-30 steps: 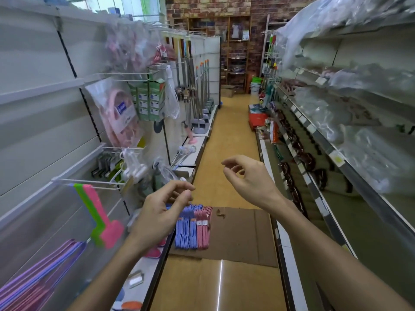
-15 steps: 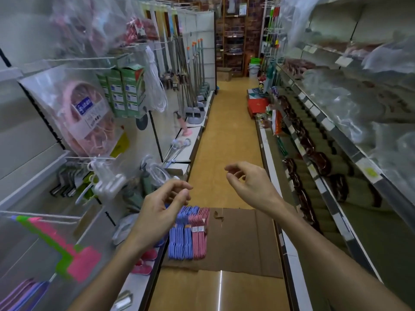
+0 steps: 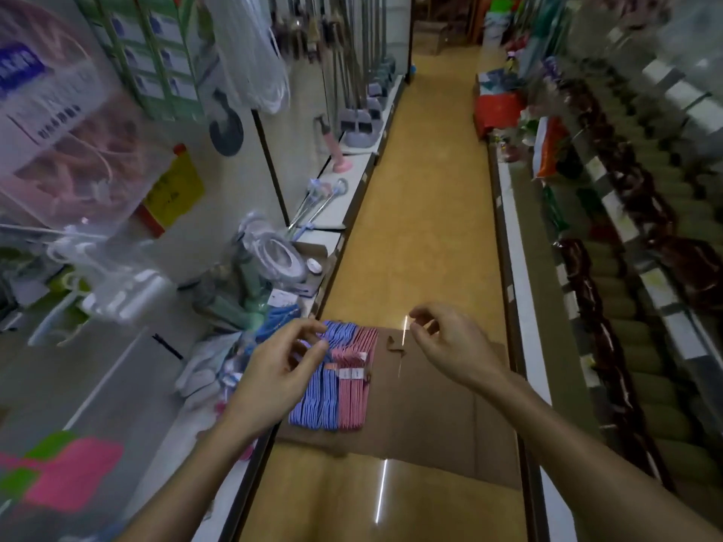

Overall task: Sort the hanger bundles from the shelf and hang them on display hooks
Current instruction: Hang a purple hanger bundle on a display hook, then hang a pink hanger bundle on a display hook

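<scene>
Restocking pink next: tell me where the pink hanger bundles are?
On the floor cardboard, the pink hanger bundles lie right of the blue hanger bundles, beside the left hand.

Def a shop, prob a household goods store. Long aisle floor [image 3: 426, 197] w/ stocked shelves [image 3: 610, 213] on both sides of it, bagged goods [image 3: 74, 123] on hooks left of it, mops [image 3: 352, 72] further down.

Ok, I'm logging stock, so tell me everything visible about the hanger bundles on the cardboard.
The hanger bundles lie flat in a tight row on the brown cardboard sheet spread on the aisle floor: blue ones on the left, pink ones on the right, apparently thin plastic, some with small white tags. The left hand hovers over the blue side, contact unclear; the right hand is off them.
</scene>
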### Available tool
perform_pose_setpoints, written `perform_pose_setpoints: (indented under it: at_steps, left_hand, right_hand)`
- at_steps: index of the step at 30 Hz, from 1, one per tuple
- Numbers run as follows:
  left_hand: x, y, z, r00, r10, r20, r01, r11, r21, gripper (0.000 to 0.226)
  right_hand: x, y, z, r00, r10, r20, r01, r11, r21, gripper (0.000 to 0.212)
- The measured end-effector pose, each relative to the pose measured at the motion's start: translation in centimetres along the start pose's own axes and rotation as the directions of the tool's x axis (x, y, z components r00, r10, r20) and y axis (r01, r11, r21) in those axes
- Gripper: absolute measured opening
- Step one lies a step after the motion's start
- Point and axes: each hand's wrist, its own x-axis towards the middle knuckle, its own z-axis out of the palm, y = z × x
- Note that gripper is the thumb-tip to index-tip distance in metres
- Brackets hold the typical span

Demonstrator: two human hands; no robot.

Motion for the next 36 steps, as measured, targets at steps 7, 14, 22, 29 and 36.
perform_pose_setpoints:
  at_steps: [7, 14, 22, 29, 36]
  left_hand:
    - [3.8, -18.3, 9.7, 0.998, -0.032, 0.061, 0.028, 0.997, 0.073, 0.021]
    - [6.1, -33.1, 18.2, 0.991, -0.041, 0.125, 0.028, 0.994, 0.103, 0.022]
    - [8.9, -47.9, 25.7, 0.994, -0.040, 0.098, 0.030, 0.994, 0.107, 0.016]
    - [11.8, -55.2, 28.7, 0.994, 0.034, 0.104, -0.049, 0.988, 0.145, 0.014]
    - [14.6, -56.5, 29.4, 0.992, 0.121, 0.034, -0.124, 0.986, 0.110, 0.023]
  right_hand:
    - [4.8, 12.6, 15.2, 0.996, 0.092, 0.011, -0.092, 0.995, -0.031, 0.018]
    - [8.3, 23.9, 29.7, 0.981, 0.193, 0.012, -0.191, 0.976, -0.109, 0.021]
    - [10.8, 35.1, 46.9, 0.926, 0.358, 0.122, -0.365, 0.930, 0.041, 0.033]
    - [12.8, 39.8, 58.6, 0.906, 0.384, 0.180, -0.406, 0.907, 0.109, 0.030]
    - [13.8, 42.0, 66.7, 0.794, 0.482, 0.371, -0.608, 0.631, 0.481, 0.053]
